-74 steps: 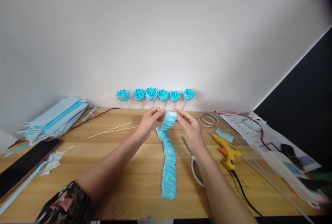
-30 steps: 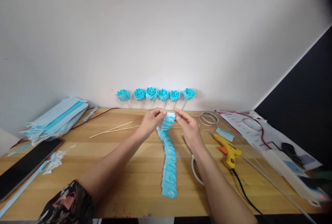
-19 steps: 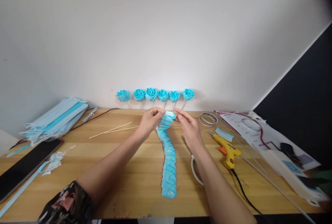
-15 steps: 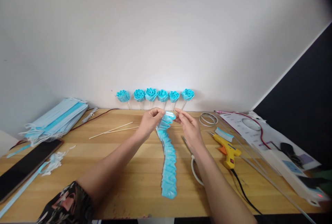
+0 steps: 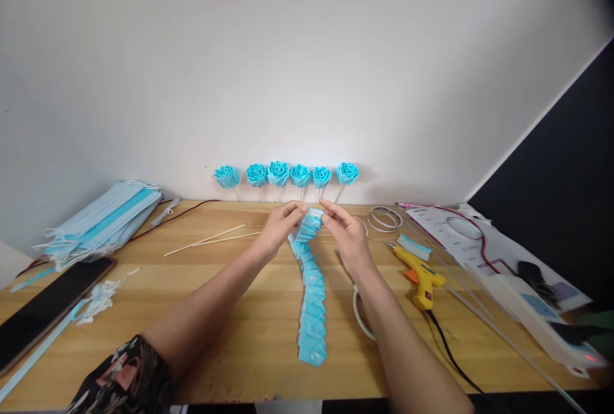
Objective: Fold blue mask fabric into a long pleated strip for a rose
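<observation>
pretty plain setup tbh: whitish wall [image 5: 307, 68] behind a wood-grain tabletop [image 5: 249, 350], brightest low in the middle and greyer toward the sides. big black surface [image 5: 561, 190] over on the right, with a pale slanted edge [image 5: 542, 119] along it.

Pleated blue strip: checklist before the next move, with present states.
1. Left hand on the far end of the pleated blue strip: ok, thumb and finger pinch its left edge.
2. Right hand on that end: ok, fingertips at its right edge.
3. Near end with nothing lying on it: ok, bare on the table.
4. Scissors in full view: not ok, partly hidden by the right forearm.
5. Glue gun apart from the strip: ok, it lies off to the right.
6. Glue gun hot: cannot tell.
</observation>
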{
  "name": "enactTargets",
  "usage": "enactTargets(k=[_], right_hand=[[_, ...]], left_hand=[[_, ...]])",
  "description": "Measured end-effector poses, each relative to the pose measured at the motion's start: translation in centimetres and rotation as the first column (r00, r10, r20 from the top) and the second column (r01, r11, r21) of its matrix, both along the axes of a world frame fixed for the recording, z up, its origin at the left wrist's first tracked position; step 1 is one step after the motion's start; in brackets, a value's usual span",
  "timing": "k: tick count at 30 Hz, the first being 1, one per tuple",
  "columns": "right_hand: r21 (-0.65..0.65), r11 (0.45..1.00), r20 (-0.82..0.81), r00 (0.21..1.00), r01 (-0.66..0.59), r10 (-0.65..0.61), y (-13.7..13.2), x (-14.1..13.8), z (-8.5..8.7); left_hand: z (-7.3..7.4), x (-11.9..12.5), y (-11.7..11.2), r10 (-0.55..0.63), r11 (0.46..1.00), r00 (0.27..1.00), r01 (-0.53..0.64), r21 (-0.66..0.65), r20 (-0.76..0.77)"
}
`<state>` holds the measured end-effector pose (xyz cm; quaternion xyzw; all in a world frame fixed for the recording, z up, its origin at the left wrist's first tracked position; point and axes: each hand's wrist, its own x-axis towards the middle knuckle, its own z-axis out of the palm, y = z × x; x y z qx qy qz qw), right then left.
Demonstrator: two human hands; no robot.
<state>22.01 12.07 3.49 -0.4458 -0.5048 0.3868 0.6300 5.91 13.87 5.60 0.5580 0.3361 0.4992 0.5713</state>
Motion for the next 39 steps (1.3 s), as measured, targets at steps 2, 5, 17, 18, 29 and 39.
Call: enactTargets(k=[2,5,17,18,29,39], right_hand=[[0.006,1.0,0.003,1.0,-0.001,0.0,-0.01,-0.02,-0.04],[0.001,1.0,0.01,1.0,0.002,-0.002,-0.05,-0.04,-0.07],[-0.045,0.992,-0.01,0.993,-0.117,0.116,-0.13,-0.21,-0.22],[-0.048,0.991,0.004,0.992,-0.125,0.125,-0.12,-0.28,-0.24],[-0.011,0.999,-0.029,0.998,-0.048,0.048,0.2,-0.28,-0.46],[-0.004,1.0,-0.029,0.999,-0.027,0.027,0.24,-0.16,-0.6]], left_hand=[[-0.03,0.0,-0.02,-0.014,1.0,1.0,0.014,-0.004,-0.004],[-0.07,0.05,0.05,0.01,1.0,1.0,-0.01,-0.027,0.004],[-0.18,-0.1,0.33,0.046,0.999,0.998,-0.046,-0.006,0.05],[-0.24,-0.07,0.35,0.035,0.999,0.998,-0.035,-0.004,0.05],[-0.47,-0.18,0.4,-0.055,0.998,0.998,0.055,-0.015,0.005],[-0.47,-0.09,0.36,-0.04,0.998,0.999,0.041,-0.043,0.005]])
